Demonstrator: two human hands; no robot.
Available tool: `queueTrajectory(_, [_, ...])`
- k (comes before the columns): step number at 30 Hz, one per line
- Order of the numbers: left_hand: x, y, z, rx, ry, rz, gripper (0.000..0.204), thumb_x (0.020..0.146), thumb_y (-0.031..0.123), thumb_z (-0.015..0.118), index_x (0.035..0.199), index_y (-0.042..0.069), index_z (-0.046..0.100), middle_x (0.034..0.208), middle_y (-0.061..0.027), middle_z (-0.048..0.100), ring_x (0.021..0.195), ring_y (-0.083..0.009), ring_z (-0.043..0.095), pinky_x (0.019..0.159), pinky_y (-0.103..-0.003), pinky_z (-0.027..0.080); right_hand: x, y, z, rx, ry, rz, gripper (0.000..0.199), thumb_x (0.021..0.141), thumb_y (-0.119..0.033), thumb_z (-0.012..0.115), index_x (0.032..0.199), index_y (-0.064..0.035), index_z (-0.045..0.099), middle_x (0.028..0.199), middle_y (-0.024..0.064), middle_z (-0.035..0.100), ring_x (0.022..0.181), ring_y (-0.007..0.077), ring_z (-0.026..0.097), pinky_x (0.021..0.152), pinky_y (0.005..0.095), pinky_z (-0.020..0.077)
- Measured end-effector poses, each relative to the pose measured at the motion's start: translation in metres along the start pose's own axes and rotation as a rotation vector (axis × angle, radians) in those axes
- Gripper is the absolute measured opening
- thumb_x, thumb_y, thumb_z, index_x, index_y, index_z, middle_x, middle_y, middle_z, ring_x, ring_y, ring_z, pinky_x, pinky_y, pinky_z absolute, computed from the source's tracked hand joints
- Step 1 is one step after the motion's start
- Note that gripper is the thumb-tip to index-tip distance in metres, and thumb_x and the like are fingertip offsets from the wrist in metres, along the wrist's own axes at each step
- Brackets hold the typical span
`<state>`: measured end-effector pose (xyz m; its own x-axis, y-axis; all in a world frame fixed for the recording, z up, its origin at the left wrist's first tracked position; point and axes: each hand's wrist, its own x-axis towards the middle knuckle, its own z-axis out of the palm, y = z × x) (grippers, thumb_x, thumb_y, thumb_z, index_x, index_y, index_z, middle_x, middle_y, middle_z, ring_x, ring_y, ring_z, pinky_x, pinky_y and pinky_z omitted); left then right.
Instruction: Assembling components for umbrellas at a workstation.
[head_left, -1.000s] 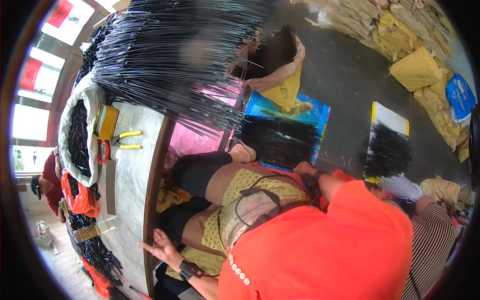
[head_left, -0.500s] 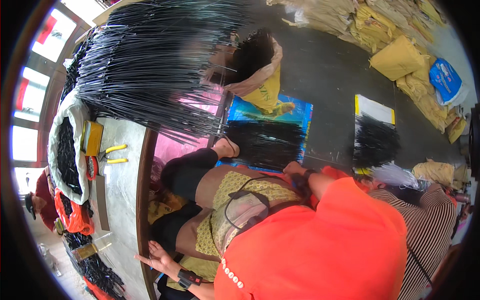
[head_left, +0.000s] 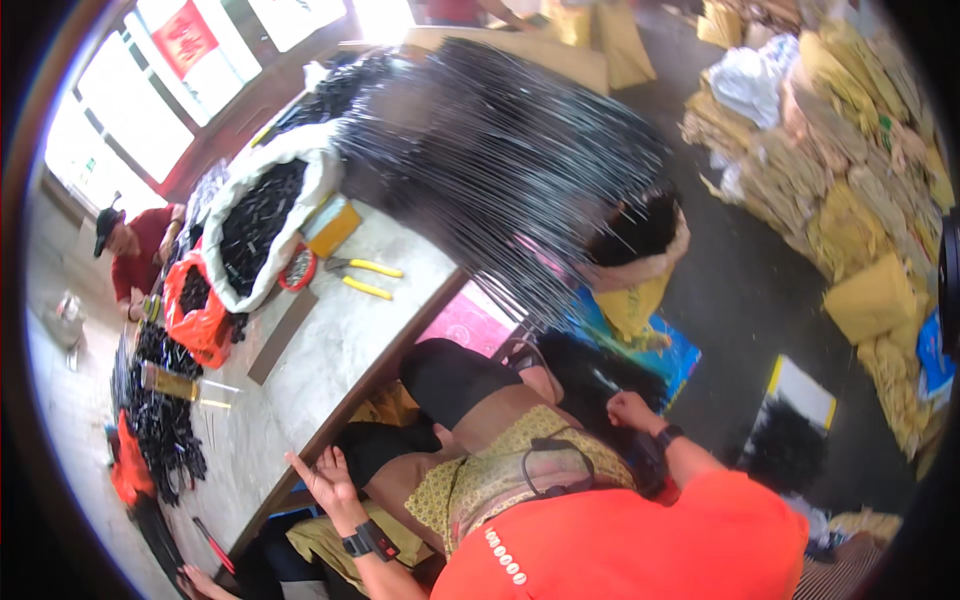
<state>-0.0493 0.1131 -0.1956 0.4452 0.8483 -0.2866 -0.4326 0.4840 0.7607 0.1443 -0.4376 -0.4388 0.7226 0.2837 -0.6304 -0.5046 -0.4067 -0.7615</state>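
While the left hand (head_left: pixel 322 478) hovers spread at the worktop (head_left: pixel 340 340) edge, the right hand (head_left: pixel 630 410) pinches black strands (head_left: pixel 590 375) low beside the knee; best draw a small tuft slowly, avoiding tangles.

My right hand (head_left: pixel 632 410) is closed on a heap of thin black strands (head_left: pixel 590 375) lying low beside my knee, on a blue printed sheet (head_left: pixel 665 350) on the floor. The heap is loose and tangled, dark and matte. My left hand (head_left: pixel 325 478) is open, fingers (head_left: pixel 300 465) spread, at the wooden edge of the worktop (head_left: pixel 340 330).
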Motion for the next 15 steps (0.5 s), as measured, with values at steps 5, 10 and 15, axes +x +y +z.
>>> queueTrajectory(5, [-0.007,-0.004,0.004,0.049,0.031,-0.033,0.074,0.083,0.066,0.069,0.125,0.007,0.053,0.124,-0.0118,0.058,0.117,-0.0244,0.053,0.095,-0.037,0.042,-0.052,-0.145,-0.006,-0.732,-0.089,-0.453,0.033,0.089,-0.034,0.067,0.1,-0.0029,0.069,0.089,0.0166,0.071,0.084,0.0326,0.068,0.074,0.0421,0.0521])
queueTrajectory(10, [-0.044,-0.029,0.032,0.131,-0.164,-0.291,0.049,0.095,0.054,0.061,0.105,0.006,0.062,0.091,-0.0101,0.07,0.088,-0.026,0.07,0.075,-0.037,0.057,-0.136,-0.313,0.006,-0.557,-0.626,-0.481,0.033,0.097,-0.03,0.062,0.109,0.0007,0.067,0.089,0.01,0.07,0.079,0.0194,0.067,0.074,0.034,0.0521])
queueTrajectory(15, [-0.082,-0.046,0.082,0.507,-0.453,-0.409,0.017,0.096,0.014,0.063,0.099,-0.002,0.067,0.08,-0.0102,0.07,0.071,-0.0212,0.07,0.069,-0.03,0.058,-0.163,-0.425,0.013,-0.421,-0.656,-0.667,0.028,0.098,-0.023,0.061,0.112,0.0015,0.066,0.09,0.0057,0.07,0.075,0.0123,0.067,0.071,0.0287,0.0541])
